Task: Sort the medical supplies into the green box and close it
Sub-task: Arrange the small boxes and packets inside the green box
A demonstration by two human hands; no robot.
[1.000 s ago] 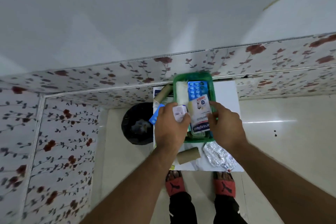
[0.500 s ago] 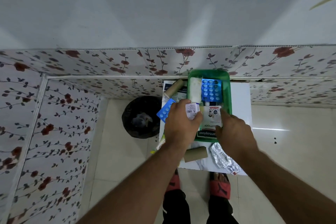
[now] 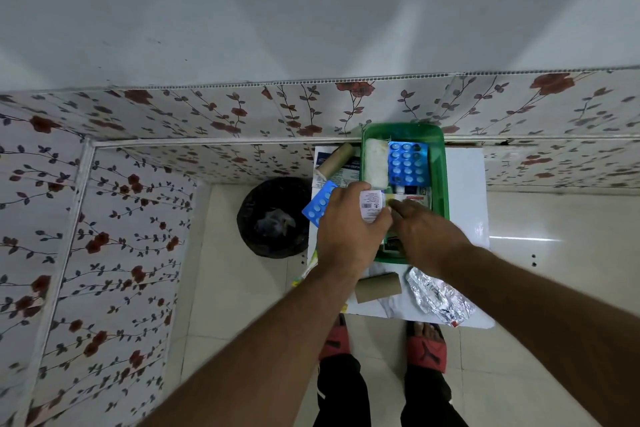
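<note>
Packing step: my left hand (image 3: 349, 229) grips a small white carton (image 3: 371, 205) over the green box (image 3: 438, 180), my right hand (image 3: 427, 236) reaches in, grasp unclear; next, seat carton inside.

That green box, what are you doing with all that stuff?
A person is packing medical supplies into the green box on a small white table. The left hand holds a small white packet at the box's edge, and the right hand reaches inside. A blue pill sheet is already in.
</note>
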